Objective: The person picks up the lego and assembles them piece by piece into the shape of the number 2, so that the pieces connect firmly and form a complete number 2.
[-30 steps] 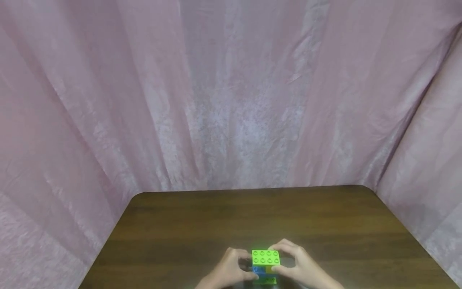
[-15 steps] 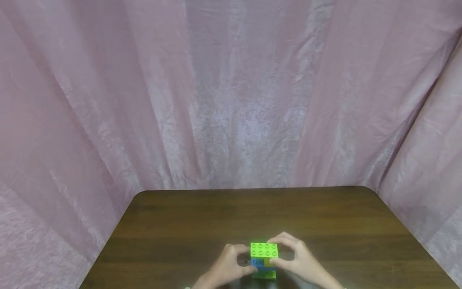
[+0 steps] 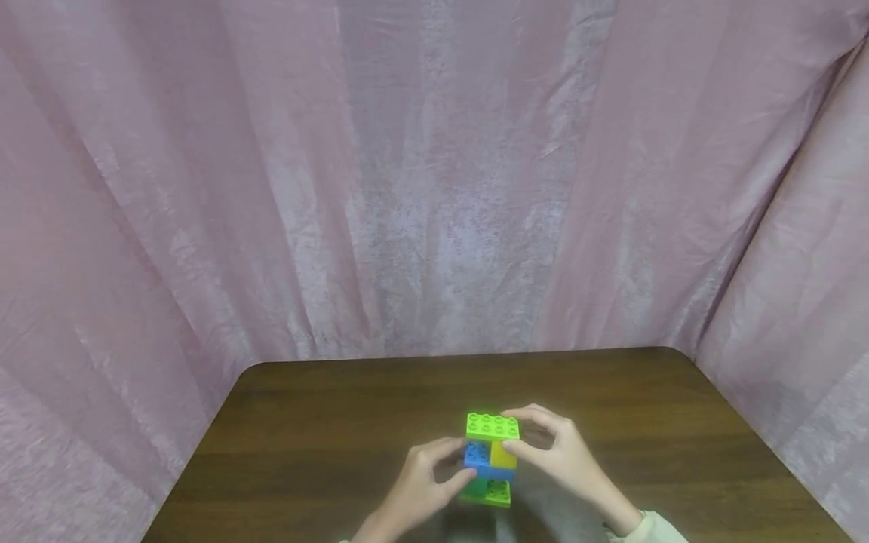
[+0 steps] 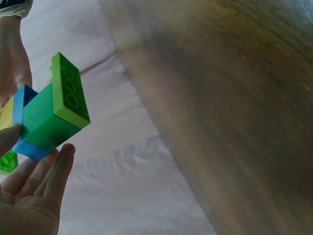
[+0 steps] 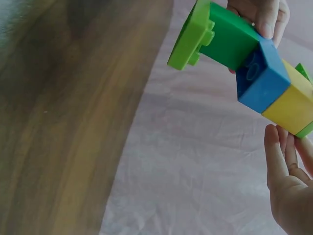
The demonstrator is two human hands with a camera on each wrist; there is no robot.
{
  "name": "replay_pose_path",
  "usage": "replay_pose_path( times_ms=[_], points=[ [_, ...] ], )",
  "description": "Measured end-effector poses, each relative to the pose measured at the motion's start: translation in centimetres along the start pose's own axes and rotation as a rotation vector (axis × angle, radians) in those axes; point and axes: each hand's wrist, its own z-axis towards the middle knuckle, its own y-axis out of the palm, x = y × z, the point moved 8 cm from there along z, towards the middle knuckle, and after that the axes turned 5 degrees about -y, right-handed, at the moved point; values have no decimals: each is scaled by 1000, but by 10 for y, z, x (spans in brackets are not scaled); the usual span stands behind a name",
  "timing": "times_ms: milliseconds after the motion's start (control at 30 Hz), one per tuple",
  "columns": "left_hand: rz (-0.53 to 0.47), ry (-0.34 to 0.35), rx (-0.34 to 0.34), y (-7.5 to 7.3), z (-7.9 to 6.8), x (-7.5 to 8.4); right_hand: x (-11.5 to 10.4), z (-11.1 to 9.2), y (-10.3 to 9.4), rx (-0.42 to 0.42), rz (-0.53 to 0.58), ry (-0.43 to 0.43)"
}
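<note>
A stack of toy bricks (image 3: 490, 456) is held between both hands above the brown table (image 3: 326, 437). It has a lime brick (image 3: 492, 426) on top, blue (image 3: 477, 455) and yellow (image 3: 503, 455) bricks in the middle, and dark green (image 3: 474, 489) and lime pieces at the bottom. My left hand (image 3: 460, 461) pinches the blue side, thumb toward me. My right hand (image 3: 524, 434) grips the yellow side and the top brick. In the left wrist view the stack (image 4: 49, 117) lies tilted over my left fingers (image 4: 51, 169). In the right wrist view the stack (image 5: 244, 58) slants above my right fingers (image 5: 281, 161).
Pink cloth (image 3: 434, 188) hangs behind the table and along both sides. The table's far edge (image 3: 462, 356) has rounded corners. A pale sleeve cuff (image 3: 645, 528) shows at my right wrist.
Both hands have raised the brick stack off the table and carried it farther from me. More of its lower bricks show now.
</note>
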Motion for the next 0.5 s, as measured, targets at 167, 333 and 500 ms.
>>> replay_pose_path(
  times_ms=[167,333,500],
  points=[
    [37,108,6,-3,-1,13,3,6,-2,23,87,101],
    [96,170,-22,-4,-4,23,9,10,-9,79,133,217],
    [107,125,-80,-2,-5,21,11,17,-15,138,81,270]
  ],
)
